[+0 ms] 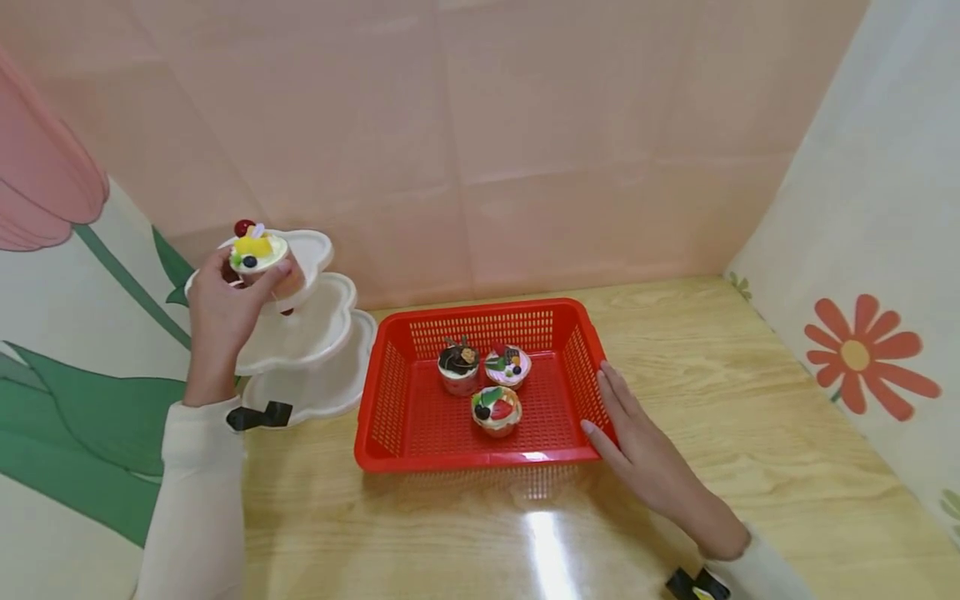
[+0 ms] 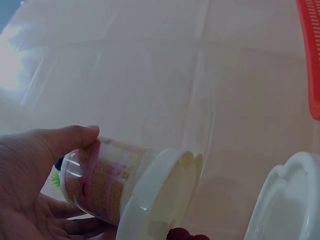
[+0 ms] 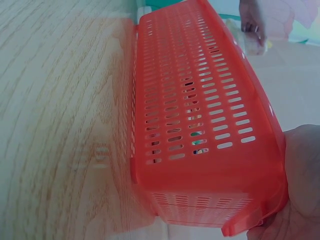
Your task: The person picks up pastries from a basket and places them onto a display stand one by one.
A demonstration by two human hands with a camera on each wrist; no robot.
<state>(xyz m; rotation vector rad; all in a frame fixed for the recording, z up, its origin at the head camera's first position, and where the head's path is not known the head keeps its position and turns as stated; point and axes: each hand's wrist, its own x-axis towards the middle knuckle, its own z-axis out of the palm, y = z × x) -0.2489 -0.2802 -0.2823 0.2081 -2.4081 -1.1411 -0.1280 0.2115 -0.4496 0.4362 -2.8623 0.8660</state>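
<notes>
My left hand (image 1: 223, 304) grips a clear dessert cup (image 1: 288, 279) topped with yellow fruit, a cherry and a blueberry. In the left wrist view, pink and brown layers show through the cup (image 2: 97, 180), tilted with its base close against a white scalloped tier (image 2: 142, 207). That tier is the top of a three-level stand (image 1: 300, 329). At the basket's right end, my right hand (image 1: 645, 454) rests on the rim with straight fingers. Inside the red basket (image 1: 480, 312) sit a chocolate-topped dessert cup (image 1: 459, 379), a pink cupcake (image 1: 516, 371) and a strawberry-topped cupcake (image 1: 497, 423).
The basket stands on a wooden table (image 1: 420, 533), to the right of the tiered stand. A pink wall covering (image 1: 525, 167) rises behind. White panels with printed flowers border the left and right sides. A dark red piece (image 2: 185, 234) shows under the top tier.
</notes>
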